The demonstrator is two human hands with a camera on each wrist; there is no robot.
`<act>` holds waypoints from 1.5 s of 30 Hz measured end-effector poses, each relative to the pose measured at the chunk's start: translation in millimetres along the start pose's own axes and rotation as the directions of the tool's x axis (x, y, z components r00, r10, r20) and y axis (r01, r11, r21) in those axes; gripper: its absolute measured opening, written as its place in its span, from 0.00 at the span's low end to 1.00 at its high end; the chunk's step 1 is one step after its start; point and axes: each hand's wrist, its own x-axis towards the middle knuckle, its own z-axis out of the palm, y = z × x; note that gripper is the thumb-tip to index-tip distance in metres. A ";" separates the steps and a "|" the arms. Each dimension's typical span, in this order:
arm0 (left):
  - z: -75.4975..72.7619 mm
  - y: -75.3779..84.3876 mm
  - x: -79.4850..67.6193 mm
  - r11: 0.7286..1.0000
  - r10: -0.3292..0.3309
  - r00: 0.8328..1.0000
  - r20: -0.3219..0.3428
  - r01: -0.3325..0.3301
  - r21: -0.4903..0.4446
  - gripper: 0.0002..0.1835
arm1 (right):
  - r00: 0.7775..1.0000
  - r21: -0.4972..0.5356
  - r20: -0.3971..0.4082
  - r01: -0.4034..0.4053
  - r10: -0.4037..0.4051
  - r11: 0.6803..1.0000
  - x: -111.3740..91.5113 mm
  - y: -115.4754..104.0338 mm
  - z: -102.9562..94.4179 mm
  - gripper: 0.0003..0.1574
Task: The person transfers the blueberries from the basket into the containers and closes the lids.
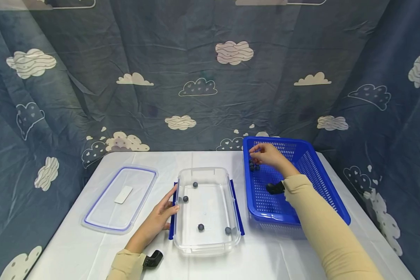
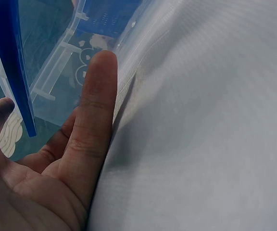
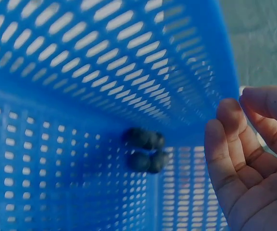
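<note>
A clear plastic container (image 1: 206, 249) with blue side latches stands mid-table, several blueberries (image 1: 201, 227) spread over its floor. My left hand (image 1: 157, 219) rests against its left side, fingers mostly straight beside the blue latch (image 2: 14, 62). To the right, my right hand (image 1: 268, 155) is inside the far left part of a blue perforated basket (image 1: 266, 202). Its fingers are loosely bent, thumb and index tips close together, and no item shows between them in the right wrist view. Just below lie several more blueberries (image 3: 145, 149), clustered in the basket's corner.
The container's clear lid (image 1: 105, 206), with a blue seal and a white label (image 1: 123, 194), lies flat on the left of the white-covered table (image 1: 266, 256). A dark cloud-patterned curtain (image 1: 196, 109) hangs behind and on both sides.
</note>
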 end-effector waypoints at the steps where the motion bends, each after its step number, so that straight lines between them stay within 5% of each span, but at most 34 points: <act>1: 0.1 0.0 0.0 1.000 0.000 1.000 -0.001 0.000 0.000 0.39 | 1.000 0.000 -0.006 -0.004 0.004 1.000 0.5 3.2 -0.4 0.18; 22: 1.3 -1.2 0.1 1.000 -0.005 1.000 -0.018 0.004 -0.020 0.40 | 0.994 -0.061 0.055 -0.091 0.094 0.994 10.7 52.7 0.3 0.24; 31: 0.9 -2.1 0.0 1.000 -0.011 1.000 -0.021 0.010 -0.028 0.40 | 0.982 0.005 0.140 -0.127 0.125 0.992 8.2 55.9 5.8 0.30; 45: -1.5 -3.6 1.3 1.000 -0.001 1.000 -0.006 0.000 -0.014 0.40 | 0.986 -0.012 0.100 -0.136 0.136 0.991 11.4 61.9 13.4 0.27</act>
